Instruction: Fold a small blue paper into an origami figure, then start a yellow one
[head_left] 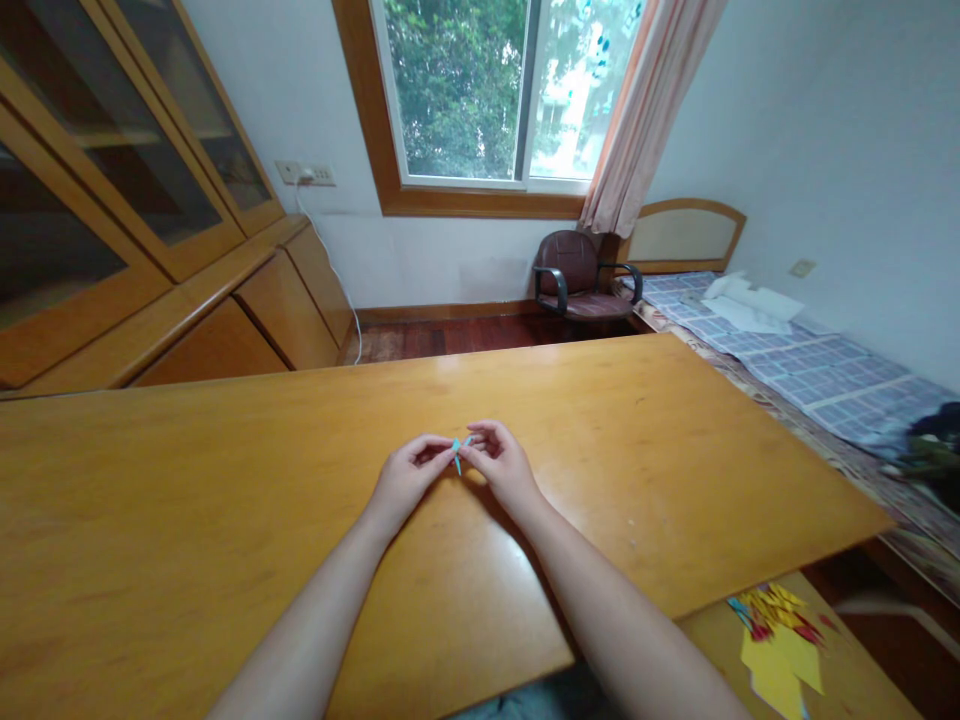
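Blue paper piece (pixel 457 452) pinched between two hands

Nearest, low on the right, yellow and red paper sheets (pixel 780 645) lie on a lower brown surface beside the table's edge. Over the wooden table (pixel 225 520), the left hand (pixel 405 478) and the right hand (pixel 506 468) meet fingertip to fingertip. Each nips one end of the small folded blue paper piece, which is held just above the tabletop near its middle. Beyond the table's far edge stands a dark red office chair (pixel 579 275). A bed (pixel 817 375) along the right wall carries white papers (pixel 750 300). A wooden cabinet (pixel 112 210) lines the left wall. Farthest back is a window (pixel 480 90) with a pink curtain (pixel 652 110).
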